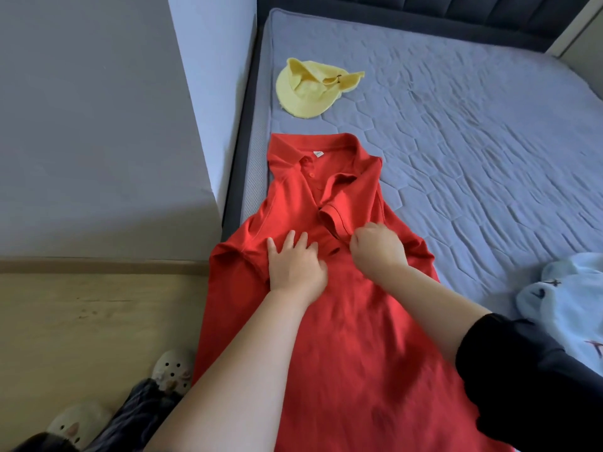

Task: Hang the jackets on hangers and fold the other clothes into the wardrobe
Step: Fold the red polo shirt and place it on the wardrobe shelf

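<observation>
A red polo shirt (342,321) lies face up along the left edge of the bed, collar away from me. Its right sleeve is folded inward across the chest. My left hand (295,265) presses flat on the shirt's middle with its fingers spread. My right hand (377,247) is curled and pinches the hem of the folded sleeve. The shirt's left sleeve hangs a little over the mattress edge.
A yellow hat (310,89) lies on the grey-blue mattress (473,158) beyond the collar. A pale blue garment (567,308) is bunched at the right edge. A grey wall (98,125) and wooden floor (98,321) are on the left, with my slippers (173,370) below.
</observation>
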